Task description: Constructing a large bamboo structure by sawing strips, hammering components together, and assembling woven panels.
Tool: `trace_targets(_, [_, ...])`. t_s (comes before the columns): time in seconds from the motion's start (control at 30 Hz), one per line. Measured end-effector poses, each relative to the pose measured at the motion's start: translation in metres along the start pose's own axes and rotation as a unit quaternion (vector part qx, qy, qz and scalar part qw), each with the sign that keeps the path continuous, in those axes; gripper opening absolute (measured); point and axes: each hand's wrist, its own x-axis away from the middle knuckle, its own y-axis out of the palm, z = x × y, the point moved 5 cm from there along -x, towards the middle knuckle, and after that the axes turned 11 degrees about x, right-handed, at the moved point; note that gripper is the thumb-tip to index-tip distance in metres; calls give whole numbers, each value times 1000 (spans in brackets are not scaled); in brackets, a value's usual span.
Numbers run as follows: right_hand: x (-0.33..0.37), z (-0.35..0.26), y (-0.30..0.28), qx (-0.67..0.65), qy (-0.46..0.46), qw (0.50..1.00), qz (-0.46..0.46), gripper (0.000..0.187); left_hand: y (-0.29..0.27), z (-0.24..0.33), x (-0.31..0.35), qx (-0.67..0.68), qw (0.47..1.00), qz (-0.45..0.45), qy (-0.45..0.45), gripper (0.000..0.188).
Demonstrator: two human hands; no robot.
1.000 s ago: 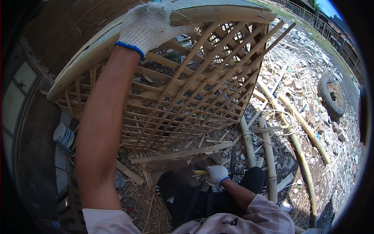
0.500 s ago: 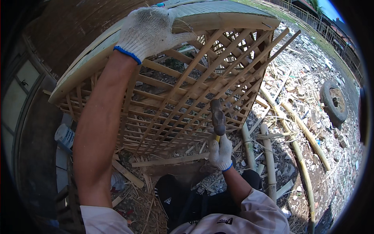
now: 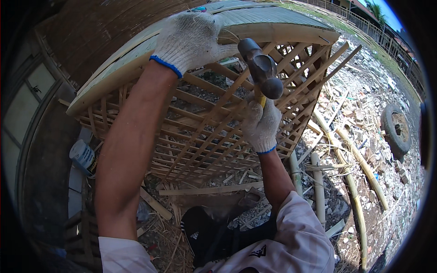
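Note:
My left hand [image 3: 189, 38], in a white knit glove with a blue cuff, grips the upper edge of a bamboo lattice frame [image 3: 282, 32]. Its thumb lies along the front rail; the other fingers are mostly hidden over the top. A small turquoise thing [image 3: 199, 9] shows just beyond it. My right hand [image 3: 263, 123], gloved the same way, is closed round the yellow handle of a hammer [image 3: 260, 68]. The dark steel head is raised in front of the lattice, close to the left thumb and below the top rail.
Bamboo poles [image 3: 348, 173] lie on the rubble to the right, near an old tyre [image 3: 396, 126]. At the left, a white bucket [image 3: 82, 154] stands by the wall. Wood strips [image 3: 209, 189] and shavings litter the ground by my legs, beside a handsaw-like blade.
My right hand has lifted the hammer from low before the lattice up near the top rail. The left hand keeps its hold on the frame while the whole view has shifted slightly.

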Motion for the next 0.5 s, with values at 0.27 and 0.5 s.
trace_targets(0.27, [-10, -9, -1, -17, 36, 999, 6, 53, 0, 0, -5, 16, 1000, -10, -6, 84])
trace_targets(0.5, [4, 5, -7, -46, 14, 993, 109, 60, -2, 8, -7, 3, 999, 47, 20, 81])
